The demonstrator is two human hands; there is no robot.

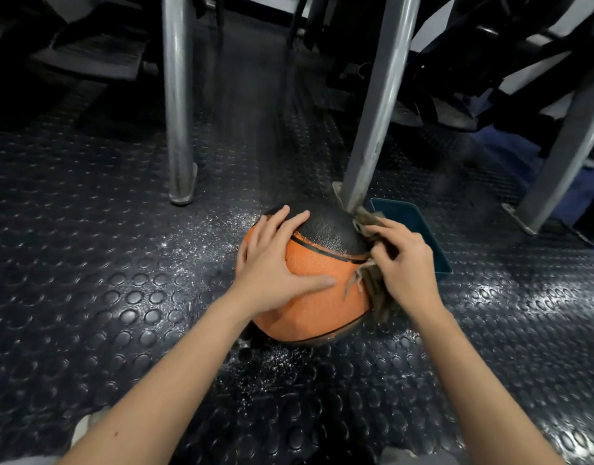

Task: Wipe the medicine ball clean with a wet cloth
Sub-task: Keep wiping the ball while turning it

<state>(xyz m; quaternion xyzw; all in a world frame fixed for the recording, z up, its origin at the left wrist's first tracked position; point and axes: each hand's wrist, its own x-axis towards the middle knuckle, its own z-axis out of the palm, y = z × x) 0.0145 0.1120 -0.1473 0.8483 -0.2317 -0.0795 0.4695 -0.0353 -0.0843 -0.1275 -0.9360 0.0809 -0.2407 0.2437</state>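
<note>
An orange and black medicine ball (pixel 317 297) sits on the studded black rubber floor in the middle of the view. My left hand (pixel 274 263) lies flat on its left and top side, fingers spread, thumb pointing right. My right hand (pixel 403 263) presses a frayed brown-grey cloth (pixel 376 286) against the ball's right side, fingers bent over the cloth. Part of the cloth is hidden under that hand; its loose threads hang down the ball.
A dark teal rectangular tub (pixel 419 229) stands just right of the ball, behind my right hand. Grey metal frame legs (pixel 180 129) (pixel 372 129) (pixel 564 162) rise from the floor behind. Water drops (pixel 218 236) glisten on the floor around the ball.
</note>
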